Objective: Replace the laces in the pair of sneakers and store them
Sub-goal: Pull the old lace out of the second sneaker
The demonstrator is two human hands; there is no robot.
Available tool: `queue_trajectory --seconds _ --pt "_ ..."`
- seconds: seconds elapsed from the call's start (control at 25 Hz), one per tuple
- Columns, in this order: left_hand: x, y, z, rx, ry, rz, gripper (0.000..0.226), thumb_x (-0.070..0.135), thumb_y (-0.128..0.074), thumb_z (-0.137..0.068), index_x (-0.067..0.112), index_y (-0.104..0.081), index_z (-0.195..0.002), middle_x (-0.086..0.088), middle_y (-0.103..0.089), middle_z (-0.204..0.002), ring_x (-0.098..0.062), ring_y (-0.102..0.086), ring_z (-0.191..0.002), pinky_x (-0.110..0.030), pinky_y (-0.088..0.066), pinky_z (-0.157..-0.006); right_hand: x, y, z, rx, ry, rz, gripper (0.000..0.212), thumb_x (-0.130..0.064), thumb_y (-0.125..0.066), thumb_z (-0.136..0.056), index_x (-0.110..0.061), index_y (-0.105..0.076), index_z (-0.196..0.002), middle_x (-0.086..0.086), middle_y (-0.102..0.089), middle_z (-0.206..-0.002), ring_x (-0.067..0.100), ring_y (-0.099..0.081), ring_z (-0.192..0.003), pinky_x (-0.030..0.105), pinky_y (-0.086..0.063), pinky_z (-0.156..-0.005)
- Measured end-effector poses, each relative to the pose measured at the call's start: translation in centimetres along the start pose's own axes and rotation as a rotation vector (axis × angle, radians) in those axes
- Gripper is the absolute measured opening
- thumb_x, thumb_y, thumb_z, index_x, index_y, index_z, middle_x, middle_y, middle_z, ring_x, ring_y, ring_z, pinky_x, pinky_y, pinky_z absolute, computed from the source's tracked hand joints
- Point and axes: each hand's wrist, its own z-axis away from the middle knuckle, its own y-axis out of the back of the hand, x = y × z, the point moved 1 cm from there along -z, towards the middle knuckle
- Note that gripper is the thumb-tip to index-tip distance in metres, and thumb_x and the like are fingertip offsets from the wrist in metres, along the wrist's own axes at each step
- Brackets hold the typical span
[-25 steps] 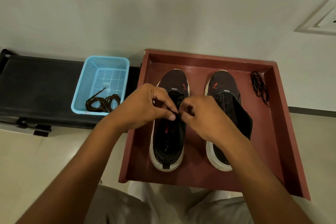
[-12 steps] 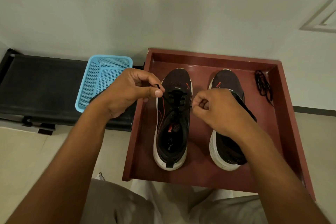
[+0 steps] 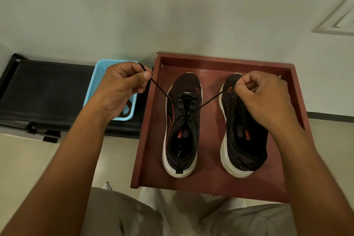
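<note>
Two black sneakers with white soles stand side by side in a dark red wooden tray (image 3: 145, 140). The left sneaker (image 3: 182, 126) has a black lace (image 3: 208, 101) threaded through its eyelets, and both lace ends stretch out sideways, taut. My left hand (image 3: 122, 86) pinches the left end above the tray's left rim. My right hand (image 3: 264, 96) pinches the right end above the right sneaker (image 3: 241, 145), hiding that shoe's toe and the tray's far right corner.
A light blue plastic basket (image 3: 99, 80) sits left of the tray on a black bench (image 3: 47, 92), with a dark lace partly showing under my left wrist. Pale wall lies behind, tiled floor to the left, and my knees are under the tray's near edge.
My hands were together over the left sneaker's tongue. They have pulled apart, left hand leftward and right hand rightward, drawing both lace ends out taut.
</note>
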Motion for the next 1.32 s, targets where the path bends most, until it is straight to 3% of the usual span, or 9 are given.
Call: queue_trajectory --seconds 0.24,0.4,0.6,0.72,0.84,0.92,1.04,1.12,1.32 --pt "0.4 -0.3 0.5 -0.07 0.124 -0.155 0.017 0.02 -0.077 -0.079 0.007 -0.071 -0.088 -0.01 -0.066 -0.078 -0.018 -0.06 -0.067 -0.027 -0.05 -0.062 -0.1 -2.4 0.3 -0.014 -0.064 -0.172 0.014 -0.012 -0.063 -0.092 -0.02 -0.07 -0.083 0.0 -0.071 -0.066 0.012 -0.069 -0.055 0.031 -0.058 -0.056" --pt "2.3 -2.9 1.2 -0.227 0.107 -0.031 0.008 0.012 -0.071 -0.085 0.006 -0.067 -0.089 -0.008 -0.068 -0.075 -0.017 -0.062 -0.065 -0.023 -0.052 -0.06 -1.2 -4.8 0.8 -0.119 -0.107 -0.423 0.012 -0.005 -0.062 -0.097 -0.01 -0.07 -0.089 0.008 -0.073 -0.071 0.022 -0.073 -0.058 0.033 -0.057 -0.055" --pt "1.3 -8.0 0.7 -0.279 -0.021 0.121 0.032 0.0 -0.063 -0.095 -0.004 -0.061 -0.127 -0.018 -0.075 -0.107 -0.027 -0.072 -0.09 -0.028 -0.058 -0.075 -1.9 -6.7 1.4 -0.35 -0.125 -0.675 0.025 -0.001 -0.051 -0.105 -0.006 -0.064 -0.125 0.013 -0.077 -0.101 0.025 -0.077 -0.087 0.034 -0.063 -0.081" --pt "0.5 -7.4 0.1 -0.199 -0.025 0.038 0.043 0.0 -0.063 -0.098 0.002 -0.054 -0.14 -0.018 -0.074 -0.117 -0.032 -0.073 -0.102 -0.034 -0.06 -0.085 -1.1 -5.6 1.0 -0.41 -0.277 -0.779 0.032 0.0 -0.048 -0.105 -0.006 -0.056 -0.136 0.018 -0.076 -0.109 0.028 -0.077 -0.096 0.037 -0.062 -0.09" --pt "-0.4 -5.9 -0.2 -0.044 -0.062 -0.253 0.028 0.002 -0.064 -0.098 0.006 -0.065 -0.126 -0.01 -0.077 -0.102 -0.024 -0.075 -0.089 -0.035 -0.061 -0.08 -0.8 -5.2 0.8 -0.468 -0.368 -0.878 0.032 -0.001 -0.05 -0.104 -0.004 -0.055 -0.135 0.019 -0.076 -0.108 0.031 -0.076 -0.099 0.039 -0.06 -0.093" --pt "-0.9 -5.0 -0.2 -0.059 -0.081 -0.525 0.019 0.007 -0.072 -0.093 0.013 -0.073 -0.112 -0.003 -0.076 -0.092 -0.016 -0.073 -0.081 -0.033 -0.06 -0.076 -1.0 -5.6 0.9 -0.448 -0.349 -0.807 0.029 -0.004 -0.055 -0.103 -0.005 -0.059 -0.131 0.017 -0.077 -0.106 0.028 -0.077 -0.096 0.036 -0.062 -0.089" --pt "-1.4 -4.6 0.1 -0.247 -0.03 -0.837 0.027 0.014 -0.084 -0.083 0.027 -0.079 -0.106 0.011 -0.075 -0.094 -0.004 -0.069 -0.081 -0.02 -0.055 -0.077 -1.2 -6.6 1.4 -0.352 -0.199 -0.468 0.026 -0.022 -0.072 -0.095 -0.013 -0.069 -0.119 0.007 -0.078 -0.091 0.02 -0.077 -0.083 0.031 -0.062 -0.077" --pt "-1.8 -5.0 0.1 -0.298 -0.034 -0.89 0.028 0.015 -0.087 -0.079 0.029 -0.079 -0.102 0.012 -0.074 -0.095 -0.002 -0.067 -0.081 -0.016 -0.052 -0.075 -1.2 -7.5 1.8 -0.329 -0.121 -0.281 0.031 -0.034 -0.082 -0.087 -0.021 -0.071 -0.113 -0.001 -0.077 -0.08 0.011 -0.074 -0.075 0.026 -0.058 -0.07" --pt "-2.4 -5.7 0.0 -0.298 -0.07 -0.898 0.017 0.016 -0.085 -0.081 0.032 -0.079 -0.085 0.015 -0.072 -0.085 0.003 -0.063 -0.074 -0.014 -0.045 -0.068 -0.8 -8.2 1.9 -0.332 -0.139 -0.324 0.022 -0.017 -0.08 -0.086 -0.021 -0.071 -0.106 -0.001 -0.077 -0.076 0.011 -0.073 -0.072 0.033 -0.058 -0.072"
